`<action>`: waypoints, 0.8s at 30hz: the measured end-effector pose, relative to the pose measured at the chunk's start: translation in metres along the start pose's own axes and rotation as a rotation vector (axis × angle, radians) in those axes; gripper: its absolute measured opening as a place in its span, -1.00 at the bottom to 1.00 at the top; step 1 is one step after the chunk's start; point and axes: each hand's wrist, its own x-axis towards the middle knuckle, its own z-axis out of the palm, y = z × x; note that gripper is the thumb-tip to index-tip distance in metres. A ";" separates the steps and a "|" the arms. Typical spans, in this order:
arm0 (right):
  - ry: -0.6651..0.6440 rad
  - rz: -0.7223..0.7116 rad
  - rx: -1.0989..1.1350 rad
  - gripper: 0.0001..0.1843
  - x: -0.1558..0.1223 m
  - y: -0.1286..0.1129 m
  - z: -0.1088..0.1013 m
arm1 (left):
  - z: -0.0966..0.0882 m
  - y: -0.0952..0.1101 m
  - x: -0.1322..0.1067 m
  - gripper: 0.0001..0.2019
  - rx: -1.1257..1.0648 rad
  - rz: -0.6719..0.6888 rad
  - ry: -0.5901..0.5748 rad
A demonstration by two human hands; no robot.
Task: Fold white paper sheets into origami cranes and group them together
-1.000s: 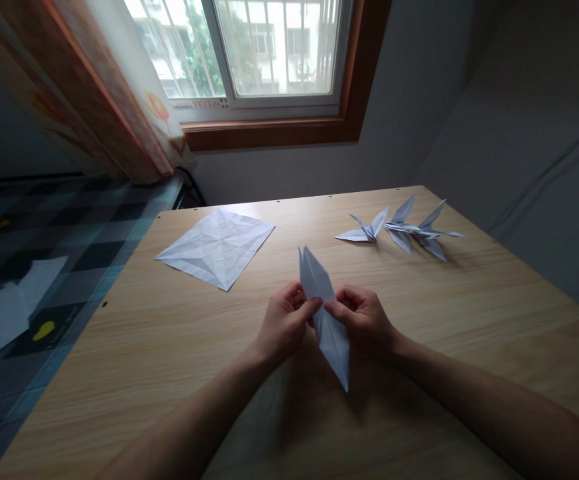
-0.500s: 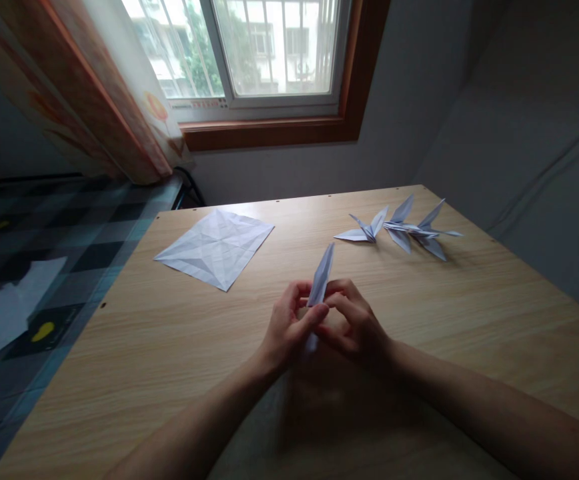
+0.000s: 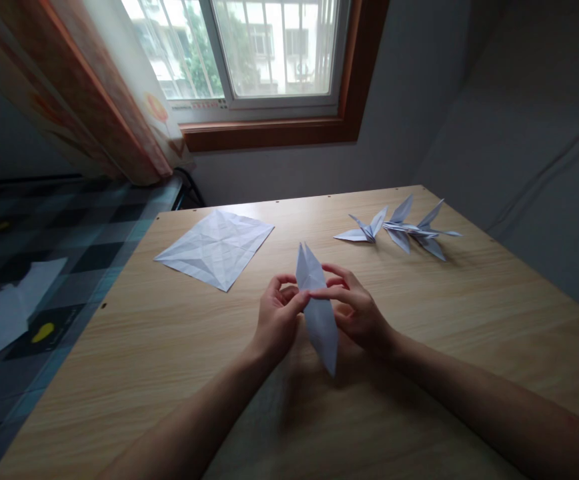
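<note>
White and creased, a flat sheet (image 3: 217, 252) lies left of centre on the table (image 3: 169, 347). Mid-frame, the left hand (image 3: 278, 319) pinches the folded paper (image 3: 322, 327) between thumb and fingers; it tilts, twin points up. Right of it, the right hand (image 3: 364, 315) spreads its fingers, one across the paper's face; whether they grip, I cannot tell. Steady left pressure and even right strokes should keep creases crisp. Folded birds (image 3: 399, 228) rest right of centre.
</note>
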 end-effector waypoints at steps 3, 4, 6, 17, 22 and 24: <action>-0.007 0.114 0.161 -0.76 0.001 0.003 -0.002 | -0.001 0.000 0.000 -0.44 0.052 0.022 -0.003; -0.001 0.157 0.204 -0.79 0.001 0.004 -0.002 | -0.002 0.000 0.000 -0.40 0.075 0.042 -0.007; 0.019 0.230 0.279 -0.84 -0.001 0.010 -0.001 | -0.006 -0.001 0.003 -0.44 0.137 0.086 -0.023; 0.119 0.363 0.354 -0.80 0.001 0.010 -0.004 | -0.010 0.000 0.002 -0.88 0.370 0.178 -0.161; 0.141 0.378 0.369 -0.75 0.000 0.008 0.000 | -0.006 -0.002 0.001 -0.84 0.454 0.219 -0.115; 0.164 0.407 0.387 -0.72 -0.001 0.008 0.003 | -0.006 -0.003 0.001 -0.82 0.391 0.197 -0.087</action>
